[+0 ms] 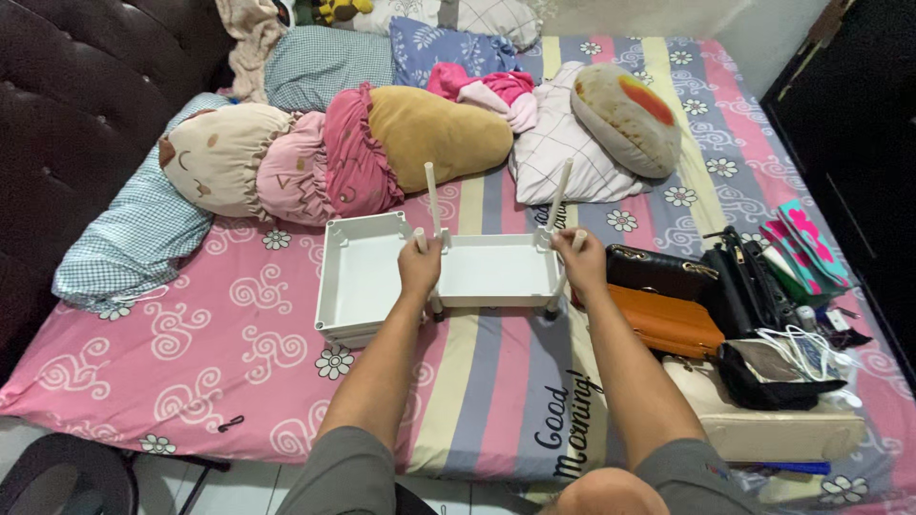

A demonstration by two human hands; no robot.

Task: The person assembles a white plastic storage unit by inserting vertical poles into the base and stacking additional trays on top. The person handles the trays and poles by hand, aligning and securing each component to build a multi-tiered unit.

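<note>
A white plastic shelf tray (496, 272) stands on the bed in front of me, with thin white poles rising from its corners. My left hand (420, 267) is shut on the near left pole (419, 238). My right hand (580, 262) is shut on the near right pole (578, 238). The two far poles, the far left pole (432, 198) and the far right pole (560, 195), stick up taller behind. A stack of matching white trays (358, 281) lies just left of my left hand, touching the held tray's side.
Pillows and a long doll-shaped bolster (334, 153) lie at the bed's head. Several bags, an orange purse (668, 319) and a black handbag (735, 277) crowd the right side. A dark padded headboard (86, 124) is on the left. The bed's edge and tiled floor are near my knees.
</note>
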